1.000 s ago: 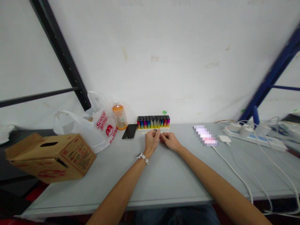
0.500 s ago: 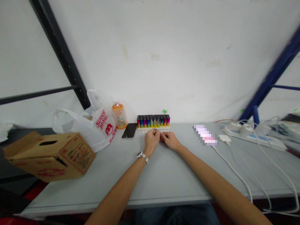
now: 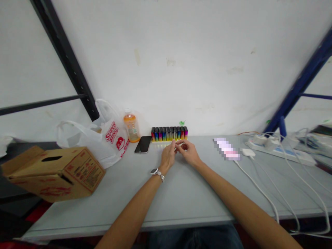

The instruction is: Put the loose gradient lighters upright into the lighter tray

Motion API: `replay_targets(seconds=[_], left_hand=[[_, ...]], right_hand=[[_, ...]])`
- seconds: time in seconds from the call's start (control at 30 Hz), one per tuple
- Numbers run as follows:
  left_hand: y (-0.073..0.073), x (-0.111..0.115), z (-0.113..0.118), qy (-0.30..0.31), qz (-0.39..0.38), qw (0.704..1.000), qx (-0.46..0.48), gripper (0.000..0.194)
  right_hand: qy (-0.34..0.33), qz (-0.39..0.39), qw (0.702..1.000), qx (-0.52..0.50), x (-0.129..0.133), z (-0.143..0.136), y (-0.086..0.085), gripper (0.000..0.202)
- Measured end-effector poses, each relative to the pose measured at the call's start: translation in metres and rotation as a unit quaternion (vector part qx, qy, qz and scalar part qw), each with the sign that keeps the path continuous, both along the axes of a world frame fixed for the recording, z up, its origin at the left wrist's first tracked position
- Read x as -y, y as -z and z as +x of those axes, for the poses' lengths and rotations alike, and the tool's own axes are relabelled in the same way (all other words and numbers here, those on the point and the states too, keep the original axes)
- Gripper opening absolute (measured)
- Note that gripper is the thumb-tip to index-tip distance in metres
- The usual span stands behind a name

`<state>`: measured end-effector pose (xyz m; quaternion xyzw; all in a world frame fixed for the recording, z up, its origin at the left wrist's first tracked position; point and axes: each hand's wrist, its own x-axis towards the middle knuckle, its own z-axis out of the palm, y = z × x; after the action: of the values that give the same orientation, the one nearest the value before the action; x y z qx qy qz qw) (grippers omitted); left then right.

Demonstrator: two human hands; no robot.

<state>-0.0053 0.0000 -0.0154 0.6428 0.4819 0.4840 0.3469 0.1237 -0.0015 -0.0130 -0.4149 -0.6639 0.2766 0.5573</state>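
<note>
The row of lighters (image 3: 169, 134) stands upright at the far edge of the grey table (image 3: 181, 193), against the white wall, its coloured bodies side by side in a pale tray. Just near of it, the left hand (image 3: 168, 156) and the right hand (image 3: 188, 152) meet fingertip to fingertip above the table surface. Both hands have the fingers curled inward in a pinch; what lies between the fingertips is too small to identify, so whether either hand grips an object cannot be told. A wristwatch (image 3: 158, 173) sits on the left wrist.

Left of the lighters, a black phone (image 3: 143, 144) lies flat on the table. Just beyond it stands an orange bottle (image 3: 131, 128), beside a white plastic bag (image 3: 103, 138) with red print. A cardboard box (image 3: 55, 171) rests at the left near corner.

To the right, a white power strip (image 3: 280, 150) lies near the far edge, with white cables (image 3: 261, 190) running toward the near edge.
</note>
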Motion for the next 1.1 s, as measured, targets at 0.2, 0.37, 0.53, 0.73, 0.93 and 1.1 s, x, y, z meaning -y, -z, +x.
replay_targets(seconds=[0.2,0.37,0.53,0.73,0.93,1.1], left_hand=[[0.003,-0.003,0.003,0.04,-0.007,0.997,0.059,0.065],[0.005,-0.01,-0.005,-0.054,0.017,0.998,0.024,0.048],[0.007,-0.014,-0.014,-0.066,0.022,0.995,-0.073,0.031],[0.01,-0.015,-0.012,-0.06,0.039,0.988,-0.137,0.032],[0.014,-0.018,-0.013,-0.06,0.051,0.981,-0.176,0.037],[0.016,-0.017,-0.014,-0.056,0.06,0.98,-0.183,0.039]], right_hand=[[-0.051,-0.028,0.997,-0.048,0.0,-0.004,0.001,0.03],[0.011,0.04,0.999,-0.023,-0.014,0.012,-0.003,0.028],[0.086,0.11,0.988,0.072,-0.047,0.035,-0.014,0.02],[0.056,0.12,0.976,0.171,-0.077,0.037,-0.016,0.014],[0.05,0.109,0.971,0.208,-0.087,0.035,-0.022,0.012],[0.044,0.054,0.971,0.228,-0.093,0.031,-0.03,0.012]])
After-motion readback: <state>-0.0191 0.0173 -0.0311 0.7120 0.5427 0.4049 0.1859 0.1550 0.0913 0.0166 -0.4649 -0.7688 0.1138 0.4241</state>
